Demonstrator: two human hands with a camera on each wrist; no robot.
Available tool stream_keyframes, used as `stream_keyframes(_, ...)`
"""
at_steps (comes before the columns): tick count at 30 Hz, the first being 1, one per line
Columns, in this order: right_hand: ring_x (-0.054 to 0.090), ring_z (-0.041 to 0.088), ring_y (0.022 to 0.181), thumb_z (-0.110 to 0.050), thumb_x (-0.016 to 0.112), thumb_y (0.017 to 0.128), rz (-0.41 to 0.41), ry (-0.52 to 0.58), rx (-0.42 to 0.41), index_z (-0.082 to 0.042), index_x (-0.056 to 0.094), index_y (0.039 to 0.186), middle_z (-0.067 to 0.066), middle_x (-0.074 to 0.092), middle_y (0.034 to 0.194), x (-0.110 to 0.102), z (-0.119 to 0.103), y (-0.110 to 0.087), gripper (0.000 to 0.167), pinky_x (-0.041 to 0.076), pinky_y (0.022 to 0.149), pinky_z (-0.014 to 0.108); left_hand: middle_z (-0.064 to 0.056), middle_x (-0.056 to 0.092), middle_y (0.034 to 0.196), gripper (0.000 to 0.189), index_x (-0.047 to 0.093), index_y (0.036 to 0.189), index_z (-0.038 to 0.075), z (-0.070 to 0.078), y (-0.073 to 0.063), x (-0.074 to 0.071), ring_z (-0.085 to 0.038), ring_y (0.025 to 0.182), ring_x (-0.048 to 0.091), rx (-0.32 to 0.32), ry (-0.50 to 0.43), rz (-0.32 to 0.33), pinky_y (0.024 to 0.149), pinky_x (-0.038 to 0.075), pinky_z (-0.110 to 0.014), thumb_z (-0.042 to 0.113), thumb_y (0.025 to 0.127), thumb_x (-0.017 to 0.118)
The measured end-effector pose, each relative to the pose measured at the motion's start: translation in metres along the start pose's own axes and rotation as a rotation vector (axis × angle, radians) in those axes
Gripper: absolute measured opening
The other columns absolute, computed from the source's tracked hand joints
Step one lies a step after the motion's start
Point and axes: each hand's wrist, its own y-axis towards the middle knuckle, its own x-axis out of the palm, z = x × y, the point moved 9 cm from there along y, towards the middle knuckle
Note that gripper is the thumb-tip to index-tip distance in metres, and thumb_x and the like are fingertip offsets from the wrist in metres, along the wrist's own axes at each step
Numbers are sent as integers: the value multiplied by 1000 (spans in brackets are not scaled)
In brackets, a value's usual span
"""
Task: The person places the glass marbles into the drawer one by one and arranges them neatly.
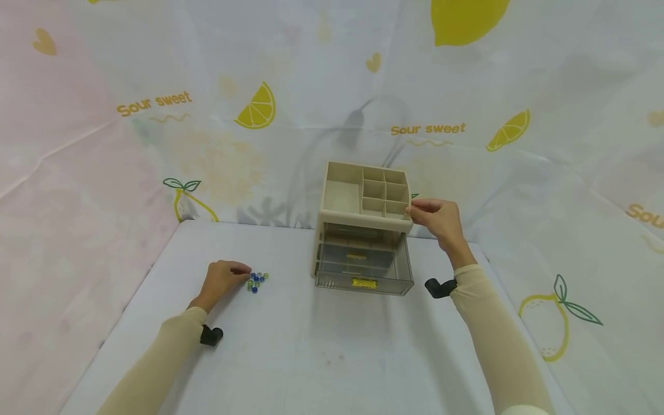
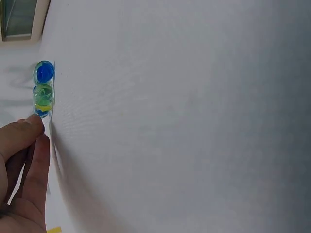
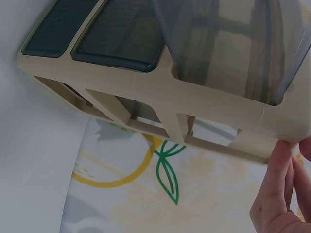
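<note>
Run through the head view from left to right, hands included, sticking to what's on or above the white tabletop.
Left hand → cluster of blue and green marbles → beige drawer organizer → right hand.

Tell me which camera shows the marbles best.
The head view: it takes in the whole cluster of marbles on the white table. The left wrist view shows only a few, larger but overlapping; the right wrist view shows none.
</note>
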Motion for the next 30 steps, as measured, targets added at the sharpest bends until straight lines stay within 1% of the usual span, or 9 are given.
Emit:
stream_keyframes(4,68,4,75,-5,74,86,9,16,-9,13,64,117,23,65,111,-4,14,9,37,57,72,21,-9,74,95,12,78,95,7,2,-2,-2,-32,97,67,17,-5,34,87,53,-49,11,83,77)
stream_keyframes(7,68,4,76,-7,75,86,17,21,-25,12,64,117,22,66,110,-5,17,12,38,57,72,21,-8,74,96,13,77,96,7,6,-1,-4,-32,97,67,40,-20,57,87,53,-48,10,84,77)
stream_keyframes(12,68,4,76,-8,75,85,21,23,-34,13,64,117,16,67,105,-7,17,12,39,57,72,21,-8,73,98,15,76,99,8,16,2,-5,-30,96,67,59,-56,55,85,54,-47,10,84,77)
stream_keyframes(15,68,4,76,-7,76,85,25,33,-32,13,64,116,9,68,99,-7,17,10,39,57,72,21,-6,74,96,14,76,98,8,27,2,-4,-28,95,68,88,-75,53,84,55,-46,11,84,78)
stream_keyframes(17,68,4,76,-7,76,85,24,37,-33,14,64,116,7,69,97,-6,16,10,39,57,72,21,-4,74,94,14,77,96,8,34,3,-6,-26,93,69,109,-93,65,83,56,-43,13,82,79)
stream_keyframes(21,68,4,76,-8,76,85,25,27,-36,13,65,116,9,68,100,-5,17,10,39,57,72,21,1,74,93,15,78,95,10,52,5,-10,-19,91,69,168,-135,93,79,58,-30,16,81,81)
stream_keyframes(23,67,4,76,-9,76,85,25,16,-36,12,65,116,11,67,102,-5,17,11,39,57,73,20,2,74,94,15,78,95,12,63,7,-12,-18,90,69,193,-177,103,78,57,-22,16,81,81)
stream_keyframes(25,68,4,76,-9,75,86,24,15,-32,12,64,116,11,67,101,-6,18,11,39,57,73,20,1,74,97,16,77,97,11,74,8,-15,-19,91,69,213,-239,105,78,56,-18,15,82,80)
stream_keyframes(30,69,6,76,-7,74,87,18,33,-17,14,63,117,2,69,93,-6,19,12,39,57,72,21,-4,73,102,20,76,100,7,104,10,-19,-17,93,69,239,-403,88,79,56,-21,13,82,80)
